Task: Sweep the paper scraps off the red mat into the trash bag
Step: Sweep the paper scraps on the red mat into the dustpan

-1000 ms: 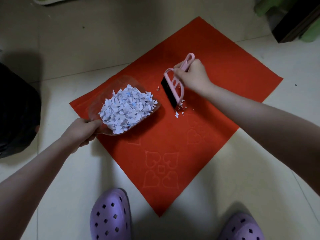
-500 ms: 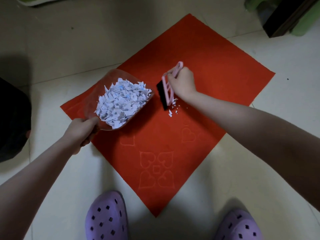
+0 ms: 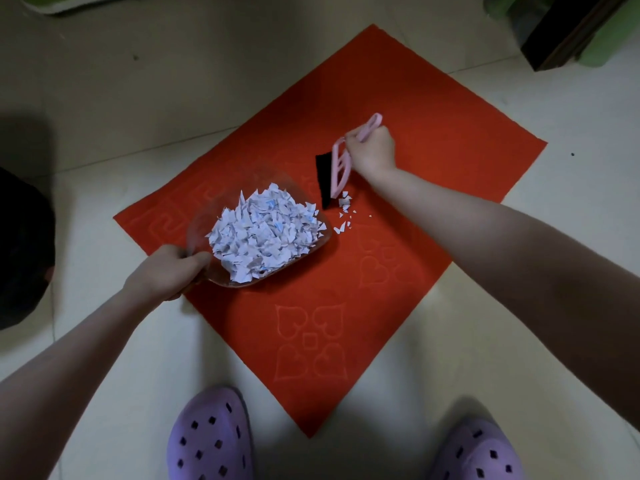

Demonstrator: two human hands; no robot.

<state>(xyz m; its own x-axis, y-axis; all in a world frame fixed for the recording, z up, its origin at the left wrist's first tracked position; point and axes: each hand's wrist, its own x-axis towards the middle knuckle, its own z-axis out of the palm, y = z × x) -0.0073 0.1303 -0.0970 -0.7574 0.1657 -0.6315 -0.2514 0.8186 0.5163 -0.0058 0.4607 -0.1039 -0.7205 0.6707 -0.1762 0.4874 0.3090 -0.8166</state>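
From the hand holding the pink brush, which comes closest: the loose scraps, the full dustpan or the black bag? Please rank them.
1. Loose scraps, beside the brush in the right hand.
2. Dustpan, further left, held by the left hand.
3. Black bag, at the far left edge.

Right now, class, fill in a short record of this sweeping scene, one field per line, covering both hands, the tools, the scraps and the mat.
left hand: grips the clear dustpan at its rear
right hand: grips the pink brush by its handle
dustpan load: heaped paper scraps, over the red mat
brush head: black bristles down at the mat
loose scraps: a few on the mat beside the bristles
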